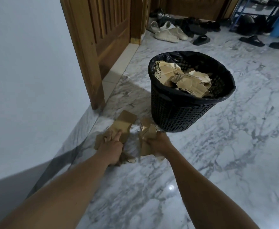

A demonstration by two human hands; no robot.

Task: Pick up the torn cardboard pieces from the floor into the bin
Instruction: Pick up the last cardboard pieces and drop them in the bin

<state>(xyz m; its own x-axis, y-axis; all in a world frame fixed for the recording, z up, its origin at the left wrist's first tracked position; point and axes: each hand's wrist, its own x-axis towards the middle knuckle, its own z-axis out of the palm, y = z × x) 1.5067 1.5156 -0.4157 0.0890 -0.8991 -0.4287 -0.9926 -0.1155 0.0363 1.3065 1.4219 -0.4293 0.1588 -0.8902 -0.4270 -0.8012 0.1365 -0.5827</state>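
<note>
The left hand (110, 146) grips a heap of torn cardboard pieces (124, 122) on the marble floor (218, 162), fingers curled into it, one finger straight. The right hand (158, 143) clutches a cardboard clump (146, 129), its fingers curled round it; the black bin (181, 113), already holding cardboard scraps (188, 80), stands at one o'clock from it.

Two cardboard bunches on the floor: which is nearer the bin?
The right bunch, gripped by the right hand: it lies by the bin base; the left bunch, in the left hand, sits nearer the door frame.
</note>
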